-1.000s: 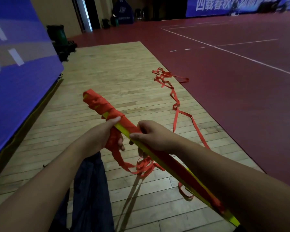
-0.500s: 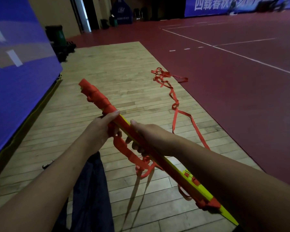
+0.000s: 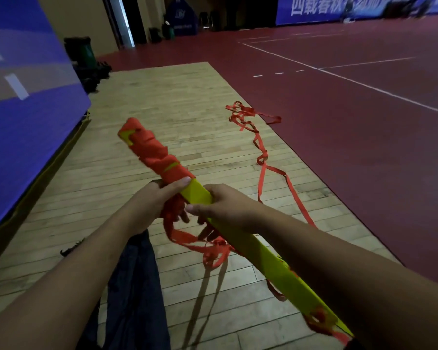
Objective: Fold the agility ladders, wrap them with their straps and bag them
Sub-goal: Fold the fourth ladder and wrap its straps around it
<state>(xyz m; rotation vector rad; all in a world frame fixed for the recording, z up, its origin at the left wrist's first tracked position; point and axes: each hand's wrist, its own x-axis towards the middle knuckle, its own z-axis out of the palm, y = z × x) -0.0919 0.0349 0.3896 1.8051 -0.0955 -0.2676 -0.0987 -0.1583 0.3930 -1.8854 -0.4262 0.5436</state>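
Running through left grip (image 3: pixel 149 205) and right grip (image 3: pixel 228 208), ladder bundle (image 3: pixel 197 195) slants.

Both the left hand (image 3: pixel 149 205) and right hand (image 3: pixel 225 205) grip the yellow ladder bundle (image 3: pixel 263 253), its far end wrapped in red strap (image 3: pixel 152 150).

Smooth yellow plastic rungs (image 3: pixel 261 251), matt red woven strap (image 3: pixel 152 147), worn wooden floorboards (image 3: pixel 177 102), dark cloth bag (image 3: pixel 134 286).

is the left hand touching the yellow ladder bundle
Touching. Head view shows the left hand gripping the yellow plastic ladder bundle, thumb across its top.
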